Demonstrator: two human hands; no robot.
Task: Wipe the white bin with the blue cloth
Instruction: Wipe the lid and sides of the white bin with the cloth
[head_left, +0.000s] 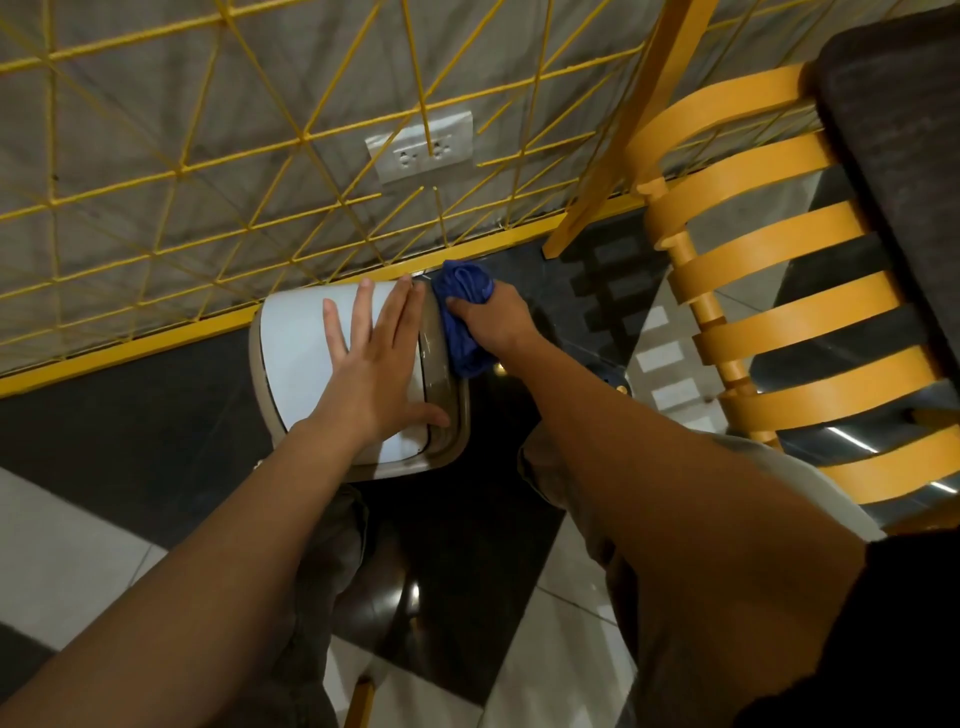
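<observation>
well, the white bin (306, 353) stands on the dark floor (156, 421), its far edge just beside the bottom rail of a yellow wire grid (208, 156) that runs behind it. the left hand (374, 364) lies flat on the bin's white lid, fingers straight and spread. its fingertips reach toward the bin's far edge, and the thumb lies across the greyish-brown rim on the bin's right side. the right hand (493, 317) is just to the right of the bin, fingers curled tight round a bunched blue cloth (465, 296). the cloth is pressed against the bin's right rim; one wad sticks out past the fingers near the bin's far right corner, and another part hangs down along the bin's right side. behind the bin, on the grey wall seen through the grid, sits a white double socket (421, 150). well to the right of the bin stands a yellow slatted chair (779, 322), and beyond the chair is the dark top of a desk (893, 156). on the near side of the bin, grey trouser legs (332, 545) show between the two bare forearms.
</observation>
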